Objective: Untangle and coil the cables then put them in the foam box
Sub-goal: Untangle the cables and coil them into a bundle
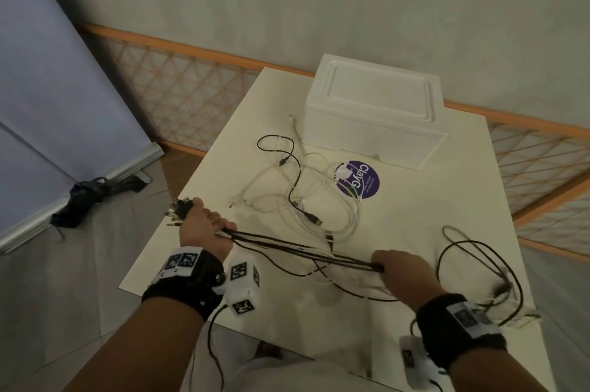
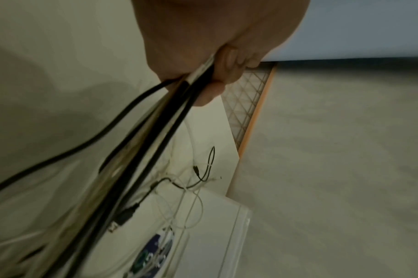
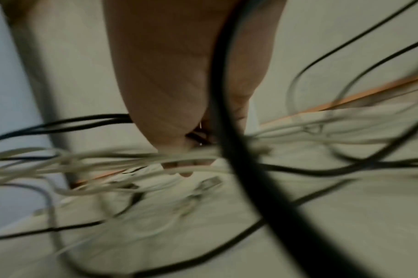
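A bundle of black cables [image 1: 303,251] is stretched taut between my two hands above the white table [image 1: 415,219]. My left hand [image 1: 204,225] grips one end, with several plugs [image 1: 178,208] sticking out past the fist; the left wrist view shows the fingers [image 2: 224,75] curled round the black cables [image 2: 155,131]. My right hand [image 1: 402,270] grips the other end, and loose black loops [image 1: 479,264] trail off to its right. A tangle of white and black cables [image 1: 306,193] lies on the table. The white foam box [image 1: 373,110] stands behind with its lid on.
A round purple sticker [image 1: 360,180] lies before the box, partly under the white cables. An orange lattice railing [image 1: 191,85] runs behind the table. A dark bag [image 1: 86,196] lies on the floor at left. The right wrist view is blurred, full of crossing cables [image 3: 239,131].
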Demonstrator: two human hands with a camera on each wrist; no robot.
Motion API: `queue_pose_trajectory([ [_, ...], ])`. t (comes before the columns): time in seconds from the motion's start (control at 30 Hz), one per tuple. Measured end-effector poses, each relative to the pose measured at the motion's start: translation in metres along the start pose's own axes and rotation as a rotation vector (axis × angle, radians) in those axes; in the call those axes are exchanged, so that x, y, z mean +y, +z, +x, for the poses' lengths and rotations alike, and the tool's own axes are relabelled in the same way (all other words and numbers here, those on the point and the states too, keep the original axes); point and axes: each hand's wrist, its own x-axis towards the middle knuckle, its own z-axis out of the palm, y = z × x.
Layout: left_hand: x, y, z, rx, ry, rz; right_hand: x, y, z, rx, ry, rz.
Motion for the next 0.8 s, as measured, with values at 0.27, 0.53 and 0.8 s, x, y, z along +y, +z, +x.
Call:
queue_pose_trajectory([
  [0.27,0.033,-0.015,0.014,0.028,0.082,0.147,0.119,0.003,-0.038,-0.037,0.184,-0.152],
  [0.53,-0.036,0.022,-0.019,-0.184,-0.017,0.205,-0.004,-0.073,-0.004,0.142,-0.244,0.496],
  [0.8,-0.031,0.027,-0.014,-0.187,-0.022,0.184,-0.089,-0.03,0.021,-0.159,-0.318,0.1],
])
